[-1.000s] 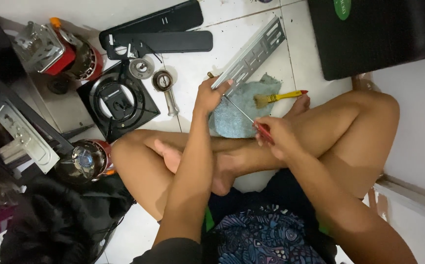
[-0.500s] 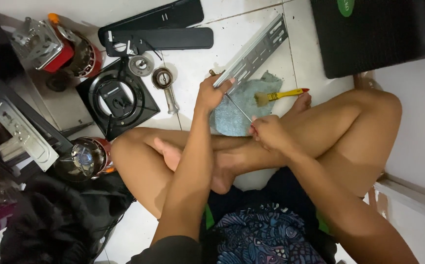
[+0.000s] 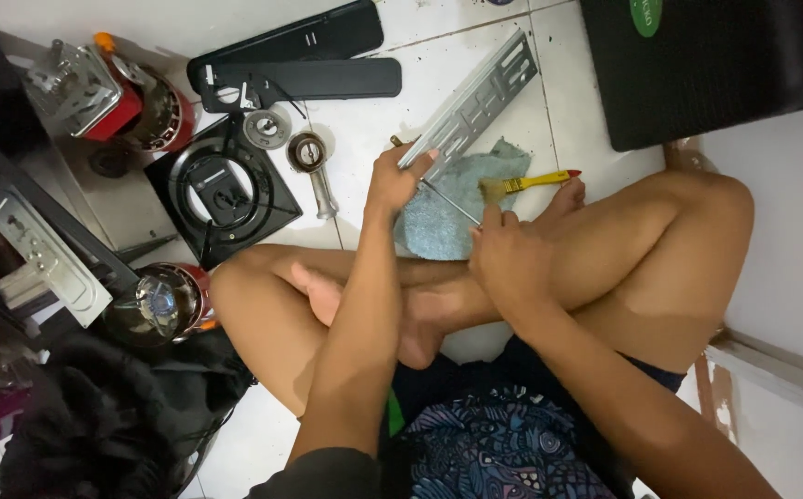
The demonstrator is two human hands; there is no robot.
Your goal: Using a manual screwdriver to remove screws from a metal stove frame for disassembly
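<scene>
While sitting cross-legged on the tiled floor (image 3: 392, 111), the person pinches the near end of a grey metal bracket (image 3: 472, 103) with left hand (image 3: 394, 178) fingers, and the right hand (image 3: 510, 256) is closed around a screwdriver (image 3: 450, 202) over a blue cloth (image 3: 443, 222), beside a yellow brush (image 3: 526, 183).

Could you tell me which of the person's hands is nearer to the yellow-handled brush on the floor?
Right hand, just below the brush; the left hand is further off, across the blue cloth.
</scene>
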